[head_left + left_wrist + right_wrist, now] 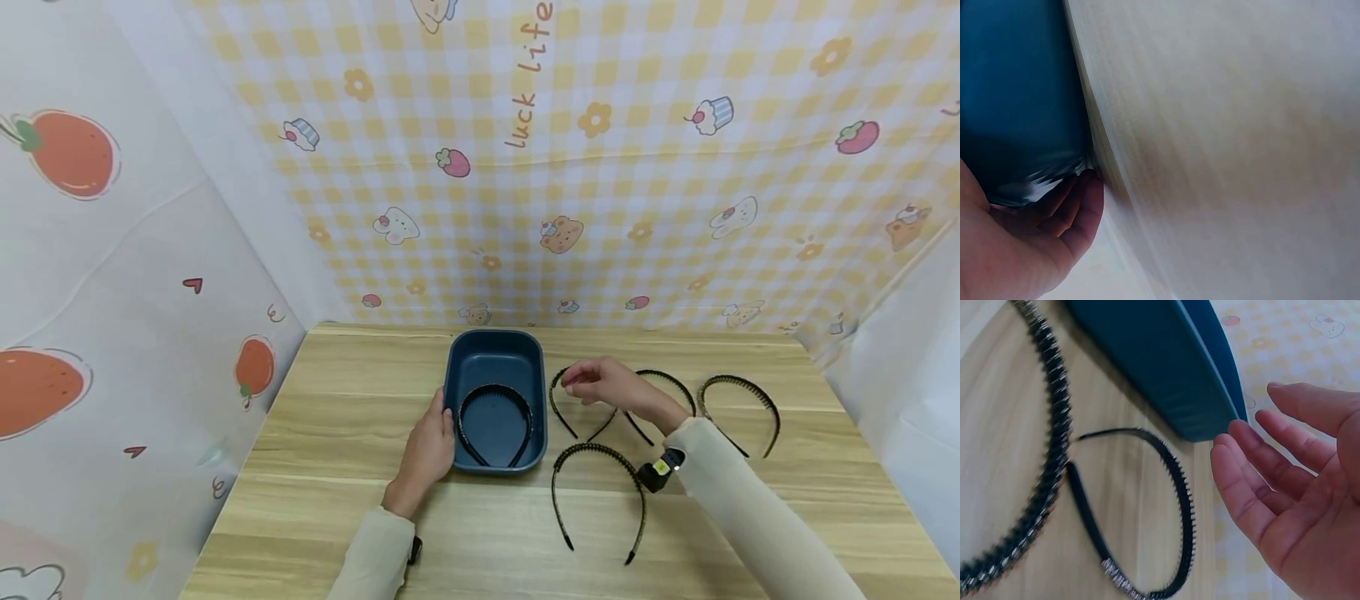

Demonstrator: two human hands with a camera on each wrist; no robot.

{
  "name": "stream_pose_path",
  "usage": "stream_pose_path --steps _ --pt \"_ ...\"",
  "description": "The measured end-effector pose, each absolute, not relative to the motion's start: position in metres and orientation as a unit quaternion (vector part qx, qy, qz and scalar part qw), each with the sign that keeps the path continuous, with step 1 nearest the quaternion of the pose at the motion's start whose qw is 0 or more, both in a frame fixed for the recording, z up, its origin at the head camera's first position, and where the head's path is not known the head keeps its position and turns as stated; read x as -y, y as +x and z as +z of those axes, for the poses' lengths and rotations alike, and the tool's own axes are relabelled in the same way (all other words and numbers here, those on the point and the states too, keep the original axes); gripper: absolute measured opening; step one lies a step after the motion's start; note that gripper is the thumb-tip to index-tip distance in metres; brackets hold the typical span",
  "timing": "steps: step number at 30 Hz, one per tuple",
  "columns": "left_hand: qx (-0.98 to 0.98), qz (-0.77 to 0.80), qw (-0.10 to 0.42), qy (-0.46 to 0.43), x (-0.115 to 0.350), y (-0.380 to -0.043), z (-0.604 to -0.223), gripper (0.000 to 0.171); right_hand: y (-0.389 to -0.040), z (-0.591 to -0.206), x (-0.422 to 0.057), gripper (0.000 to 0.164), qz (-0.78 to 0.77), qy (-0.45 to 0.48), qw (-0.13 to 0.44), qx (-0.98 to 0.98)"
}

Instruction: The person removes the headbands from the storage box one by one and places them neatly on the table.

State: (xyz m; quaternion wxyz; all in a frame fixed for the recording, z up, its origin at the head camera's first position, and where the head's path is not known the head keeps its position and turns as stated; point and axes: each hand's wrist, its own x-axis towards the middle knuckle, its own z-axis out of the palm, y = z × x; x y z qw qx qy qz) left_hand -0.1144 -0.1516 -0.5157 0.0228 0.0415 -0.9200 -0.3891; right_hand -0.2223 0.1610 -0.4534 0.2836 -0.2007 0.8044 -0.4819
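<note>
My left hand (429, 442) holds the left side of a dark blue plastic container (543, 392). In the left wrist view its curved fingers (1082, 215) lie against the container's wall; the thumb is mostly out of that view. One black toothed headband (495, 388) lies inside the container. My right hand (611, 387) hovers just right of the container, above a headband (557, 404) that it partly covers. Its fingers are loosely bent and hold nothing, as the right wrist view shows.
Further right lie a second headband (670, 379) and a third (757, 387). Nearer the front is another headband (596, 448) with a spiky top. All rest on a wooden table (337, 417), with a checked cloth (510, 200) behind it.
</note>
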Motion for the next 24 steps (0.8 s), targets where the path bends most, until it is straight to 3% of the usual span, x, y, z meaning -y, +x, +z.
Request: stream_pose_path --steps 12,24 --pt "0.917 -0.395 0.021 0.045 0.152 -0.115 -0.516 0.051 -0.242 -0.445 -0.127 0.036 -0.507 -0.194 0.31 -0.781" --pt "0.919 -0.392 0.025 0.044 0.152 -0.114 -0.516 0.05 -0.254 -0.441 -0.097 0.027 -0.505 -0.217 0.319 -0.772"
